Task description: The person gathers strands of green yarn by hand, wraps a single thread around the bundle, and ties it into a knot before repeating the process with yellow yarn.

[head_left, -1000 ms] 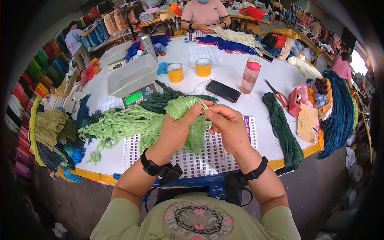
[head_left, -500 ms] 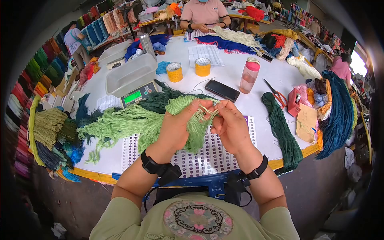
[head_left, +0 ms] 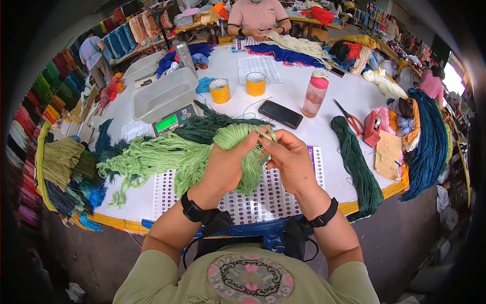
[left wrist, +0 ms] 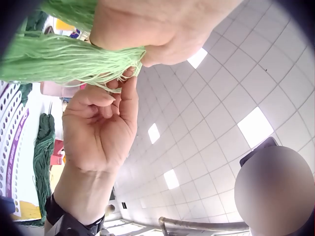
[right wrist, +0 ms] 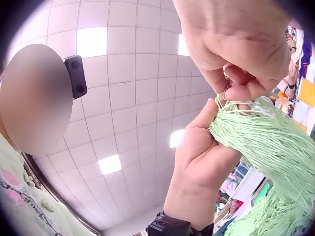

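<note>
A skein of light green yarn (head_left: pixel 157 154) lies across the middle of the table, its right end lifted and bunched. My left hand (head_left: pixel 226 164) grips that bunched end, thumb on top, with loops bulging over the fingers. My right hand (head_left: pixel 292 162) is close against it, thumb and forefinger pinching a few strands at the tip. The right wrist view shows the right hand (right wrist: pixel 241 44) with curled fingers right at the gathered strands (right wrist: pixel 256 120). In the left wrist view a few thin ends lie between the right hand's fingertips (left wrist: pixel 129 73).
Under the yarn lies a white card with holes (head_left: pixel 283 197). Dark green yarn (head_left: pixel 357 167) lies right, near scissors (head_left: pixel 354 124). Behind are a phone (head_left: pixel 280 113), bottle (head_left: pixel 315 94), tape rolls (head_left: pixel 255 84) and a scale (head_left: pixel 174 119) with plastic tub. Another person (head_left: pixel 258 20) sits opposite.
My right hand drew strands out to the right half a second ago and has now come back beside the left hand. The left hand keeps its grip on the yarn.
</note>
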A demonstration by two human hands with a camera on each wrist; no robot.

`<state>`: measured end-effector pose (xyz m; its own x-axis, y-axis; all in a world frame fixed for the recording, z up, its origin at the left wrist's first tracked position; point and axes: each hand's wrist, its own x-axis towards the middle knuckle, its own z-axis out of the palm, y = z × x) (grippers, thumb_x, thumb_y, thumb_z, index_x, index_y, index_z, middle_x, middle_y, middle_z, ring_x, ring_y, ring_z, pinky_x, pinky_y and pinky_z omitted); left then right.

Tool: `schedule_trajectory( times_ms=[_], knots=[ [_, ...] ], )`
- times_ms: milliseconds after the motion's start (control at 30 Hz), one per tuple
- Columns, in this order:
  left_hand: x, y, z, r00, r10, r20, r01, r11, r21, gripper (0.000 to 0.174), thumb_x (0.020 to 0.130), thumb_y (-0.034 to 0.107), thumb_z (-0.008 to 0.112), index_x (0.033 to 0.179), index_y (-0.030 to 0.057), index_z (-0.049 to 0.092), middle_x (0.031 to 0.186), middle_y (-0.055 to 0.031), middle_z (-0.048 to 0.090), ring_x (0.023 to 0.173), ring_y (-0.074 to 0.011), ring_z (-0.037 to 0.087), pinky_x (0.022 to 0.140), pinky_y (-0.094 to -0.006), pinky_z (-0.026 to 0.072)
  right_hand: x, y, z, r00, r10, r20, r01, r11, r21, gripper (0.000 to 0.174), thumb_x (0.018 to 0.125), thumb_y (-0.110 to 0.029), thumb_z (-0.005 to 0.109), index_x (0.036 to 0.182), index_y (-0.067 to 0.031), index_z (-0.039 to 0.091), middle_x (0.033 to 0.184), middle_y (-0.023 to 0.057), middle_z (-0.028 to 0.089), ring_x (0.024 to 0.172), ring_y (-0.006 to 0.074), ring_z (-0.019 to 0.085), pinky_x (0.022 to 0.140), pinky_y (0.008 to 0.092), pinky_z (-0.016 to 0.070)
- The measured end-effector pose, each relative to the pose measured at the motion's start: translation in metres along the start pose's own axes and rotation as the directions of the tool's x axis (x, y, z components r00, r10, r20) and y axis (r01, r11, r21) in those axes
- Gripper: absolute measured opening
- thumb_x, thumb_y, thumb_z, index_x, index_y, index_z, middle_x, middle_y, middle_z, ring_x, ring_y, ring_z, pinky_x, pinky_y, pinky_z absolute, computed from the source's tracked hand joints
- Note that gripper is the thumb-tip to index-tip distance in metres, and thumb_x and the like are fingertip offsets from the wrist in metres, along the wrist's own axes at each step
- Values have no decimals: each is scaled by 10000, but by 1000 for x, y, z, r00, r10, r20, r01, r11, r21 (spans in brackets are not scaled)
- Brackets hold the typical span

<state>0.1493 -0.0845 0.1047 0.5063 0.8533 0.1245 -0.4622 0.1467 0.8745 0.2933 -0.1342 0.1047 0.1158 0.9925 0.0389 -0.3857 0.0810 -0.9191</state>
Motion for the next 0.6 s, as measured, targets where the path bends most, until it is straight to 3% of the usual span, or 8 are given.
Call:
schedule_trajectory(
  times_ms=[133,200,333,400,433,467,533,600],
  knots=[
    [0,-1,-1,999,43,33,-44,999,28,299,903,177,644,1138,-7,622,1159,-116,633,1057,-179,583,911,-335,469,2,5,-6,999,-3,40,-1,993,115,88,880,-158,650,929,-85,652,784,-36,600,608,21,480,529,183,419],
    [-2,1,6,995,62,-75,-60,998,25,233,896,121,648,1090,-8,627,1061,-68,655,947,-135,596,820,-299,491,2,2,-5,998,21,56,-35,964,263,89,890,-165,633,925,-83,627,771,-34,590,560,22,433,524,195,411],
    [0,0,3,996,52,-76,-53,998,-17,208,909,109,618,1076,-13,623,1072,-77,657,942,-149,608,826,-307,492,2,0,-7,999,10,37,-22,934,357,98,910,-175,605,939,-81,606,759,-37,581,535,25,424,518,200,408],
    [4,9,3,999,-18,-45,11,989,-149,199,921,119,579,1068,-8,621,1049,-96,662,961,-171,617,803,-317,510,-1,-1,-13,970,153,187,-184,970,160,103,922,-184,590,948,-84,597,765,-35,571,518,27,413,512,198,405],
    [5,15,6,999,-25,-45,18,988,-151,199,921,119,579,1068,-8,621,1049,-96,662,961,-171,617,803,-317,510,-6,-5,-12,961,172,218,-173,985,-11,114,943,-194,564,932,-85,593,776,-32,562,516,37,422,507,209,411],
    [5,23,10,993,-87,-81,73,984,-164,236,941,165,534,1089,-4,606,1005,-103,660,902,-174,623,760,-299,511,-8,-9,-15,962,176,211,-179,984,-9,114,943,-194,564,932,-85,593,776,-32,562,516,37,422,507,209,411],
    [6,30,-5,979,-167,-119,144,972,-186,278,961,211,488,1110,1,592,961,-110,657,843,-177,629,716,-282,512,-6,-18,-33,992,-90,85,106,972,-211,141,969,-195,524,921,-80,589,798,-20,564,566,59,456,546,221,424],
    [4,34,-47,860,-406,310,478,852,-211,194,933,171,544,1027,9,594,840,-91,650,599,-131,557,489,-224,415,6,-16,-66,837,-522,-165,376,768,-519,150,988,-185,489,949,-67,574,836,4,601,712,93,561,678,260,489]
  ],
)
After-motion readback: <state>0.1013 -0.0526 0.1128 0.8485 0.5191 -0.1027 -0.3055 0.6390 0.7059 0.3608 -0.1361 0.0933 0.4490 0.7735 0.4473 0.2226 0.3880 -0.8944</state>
